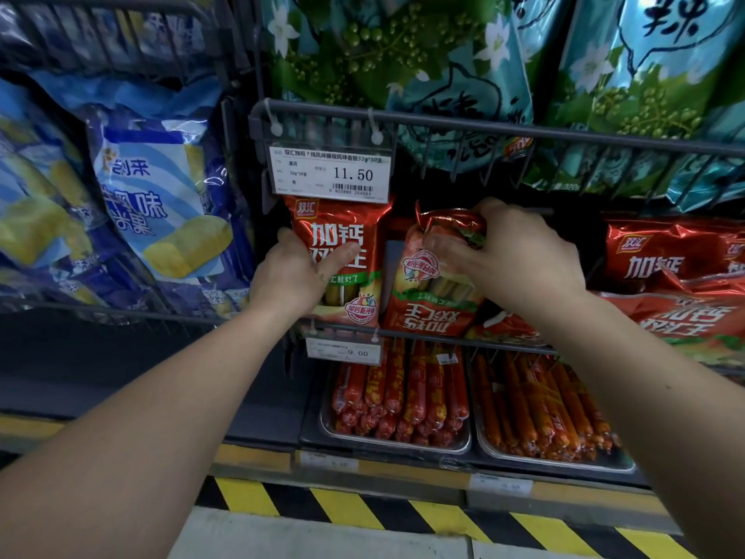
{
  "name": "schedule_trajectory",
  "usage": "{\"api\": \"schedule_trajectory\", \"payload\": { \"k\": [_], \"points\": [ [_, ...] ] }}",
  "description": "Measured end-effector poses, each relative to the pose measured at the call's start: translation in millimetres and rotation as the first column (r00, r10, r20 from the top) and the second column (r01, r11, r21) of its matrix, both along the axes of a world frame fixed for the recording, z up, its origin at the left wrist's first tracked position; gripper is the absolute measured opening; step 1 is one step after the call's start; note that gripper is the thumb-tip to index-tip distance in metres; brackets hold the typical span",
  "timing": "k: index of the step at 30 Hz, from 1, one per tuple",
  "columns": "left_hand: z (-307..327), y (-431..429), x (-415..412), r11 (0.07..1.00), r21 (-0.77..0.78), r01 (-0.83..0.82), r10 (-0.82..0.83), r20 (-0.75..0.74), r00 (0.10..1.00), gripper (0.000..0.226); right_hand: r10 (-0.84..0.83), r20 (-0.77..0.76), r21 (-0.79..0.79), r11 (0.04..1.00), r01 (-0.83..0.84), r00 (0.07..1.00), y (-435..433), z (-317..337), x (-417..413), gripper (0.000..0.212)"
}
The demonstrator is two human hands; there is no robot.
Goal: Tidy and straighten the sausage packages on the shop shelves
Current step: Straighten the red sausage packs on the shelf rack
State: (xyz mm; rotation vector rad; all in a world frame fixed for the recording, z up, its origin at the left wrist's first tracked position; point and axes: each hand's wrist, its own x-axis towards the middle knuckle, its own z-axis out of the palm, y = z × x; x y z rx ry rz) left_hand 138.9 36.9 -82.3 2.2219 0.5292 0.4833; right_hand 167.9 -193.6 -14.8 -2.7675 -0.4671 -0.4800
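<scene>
An upright red sausage package [354,223] stands at the left end of the middle wire shelf [427,334]. My left hand [300,272] grips its left edge, thumb across the front. Beside it an upside-down red sausage package [435,304] leans in the shelf. My right hand [520,256] holds its crumpled upper end, fingers curled round it. More red sausage packages [669,256] lie slanted and stacked at the right end of the same shelf.
A price tag reading 11.50 [330,173] hangs from the upper wire basket [524,129], which holds green-blue bags [403,54]. Blue snack bags [157,199] fill the left rack. Two metal trays [403,441] of loose sausages sit below. Yellow-black floor tape [363,508] runs along the base.
</scene>
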Motion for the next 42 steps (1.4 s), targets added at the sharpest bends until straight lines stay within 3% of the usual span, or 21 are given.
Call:
{"api": "schedule_trajectory", "payload": {
  "k": [5,9,13,17,21,27,32,35,37,42],
  "points": [
    [0,2,-4,0.982,-0.186,0.015,-0.012,0.015,1.0,0.104,0.021,0.001,-0.029,0.999,-0.021,1.0,2,5,-8,0.07],
    [-2,-10,-12,0.96,-0.28,-0.03,0.054,0.079,0.995,0.086,0.042,0.002,-0.08,0.996,-0.042,0.999,1,8,-18,0.064],
    [-7,-23,-24,0.962,-0.269,-0.047,0.092,0.158,0.983,0.076,0.06,-0.007,-0.153,0.986,-0.06,0.998,-1,13,-27,0.06],
    [-13,-28,-42,0.974,-0.209,-0.085,0.133,0.226,0.965,0.088,0.108,-0.024,-0.198,0.974,-0.11,0.994,3,18,-35,0.054],
    [-17,-45,-67,0.977,-0.056,-0.206,0.214,0.299,0.93,0.065,0.149,-0.03,-0.168,0.974,-0.152,0.988,8,20,-42,0.04],
    [-31,-58,-88,0.969,-0.225,-0.105,0.162,0.251,0.954,0.04,0.177,0.08,-0.109,0.98,-0.168,0.981,4,34,-60,0.03],
    [-31,-71,-96,0.847,-0.524,0.093,0.013,0.195,0.981,0.032,0.166,0.196,0.031,0.984,-0.175,0.966,-10,57,-82,0.027],
    [-29,-80,-98,0.746,-0.636,0.198,-0.11,0.176,0.978,0.052,0.151,0.21,0.255,0.945,-0.203,0.966,-18,59,-93,0.027],
    [-23,-82,-100,0.652,-0.712,0.261,-0.155,0.212,0.965,0.061,0.17,0.204,0.441,0.863,-0.246,0.964,-20,53,-97,0.026],
    [-9,-61,-106,0.395,-0.809,0.435,-0.214,0.38,0.9,0.054,0.179,0.114,0.805,0.559,-0.196,0.977,-13,20,-110,0.017]
  ]
}}
